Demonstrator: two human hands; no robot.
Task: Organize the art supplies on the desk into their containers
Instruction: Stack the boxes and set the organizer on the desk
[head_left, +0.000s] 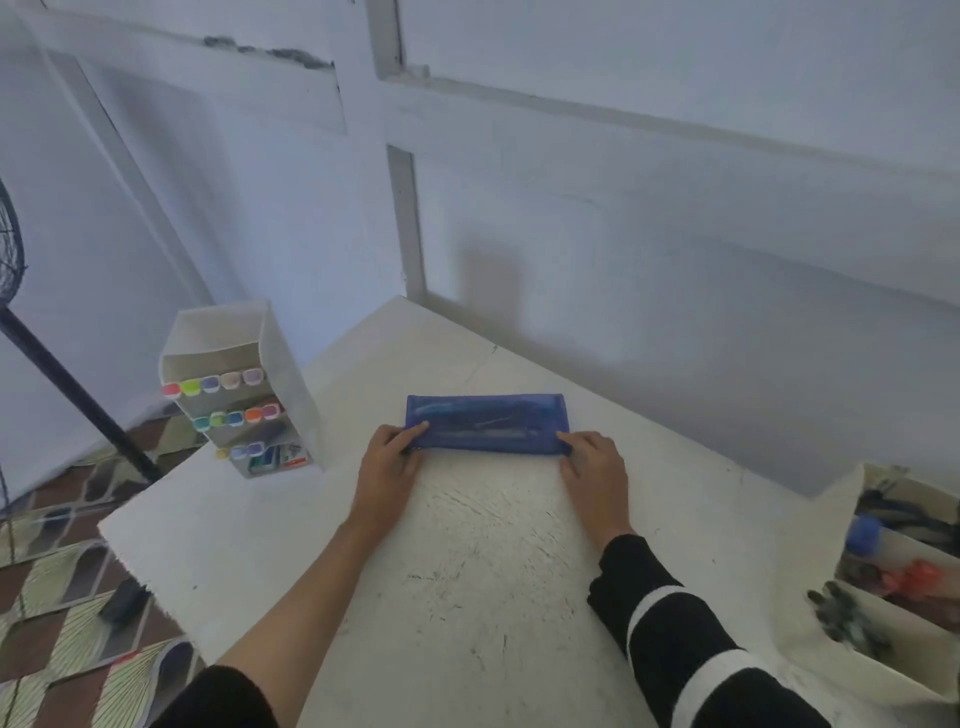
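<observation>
From the head camera, a blue mesh pencil pouch (485, 423) lay flat on the white desk (467, 571), lengthwise across the far middle. The left hand (387, 462) pinched its near left corner, thumb on top. The right hand (592, 467) gripped the near right corner with fingers curled over the edge. A tiered marker holder (244, 389), with coloured caps showing, stood to the left. A divided organizer tray (893, 571) with assorted supplies sat at the right edge.
</observation>
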